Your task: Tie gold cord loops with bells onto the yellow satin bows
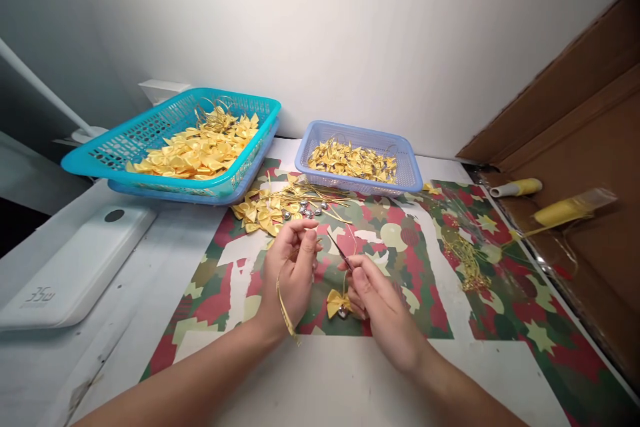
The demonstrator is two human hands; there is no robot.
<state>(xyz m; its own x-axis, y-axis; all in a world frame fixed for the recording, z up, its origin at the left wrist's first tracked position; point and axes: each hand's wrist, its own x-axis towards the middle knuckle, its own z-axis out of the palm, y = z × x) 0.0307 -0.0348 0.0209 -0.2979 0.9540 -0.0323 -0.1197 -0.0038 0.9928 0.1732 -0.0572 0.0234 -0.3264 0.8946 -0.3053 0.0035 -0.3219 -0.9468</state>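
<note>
My left hand [295,260] is closed, thumb against curled fingers. A gold cord [285,310] hangs over its thumb side and down by the wrist; the part inside the fingers is mostly hidden. In my right hand [377,303] is a slim, dark, pointed tool [340,250], its tip angled up and left toward the left hand. Below the right fingers hangs a yellow ribbon bow [339,302] with a silver bell [343,312] and a thin cord. Just beyond the left hand lie loose yellow bows [260,210], gold cords [305,193] and several silver bells [307,209].
A teal basket [170,180] of yellow bows stands at the back left, stacked on a blue one. Further right, a lilac basket [360,128] holds finished-looking bows. A white power bank [75,267] lies left. Gold cords [470,263] and yellow spools [570,207] are right, beside cardboard [575,127].
</note>
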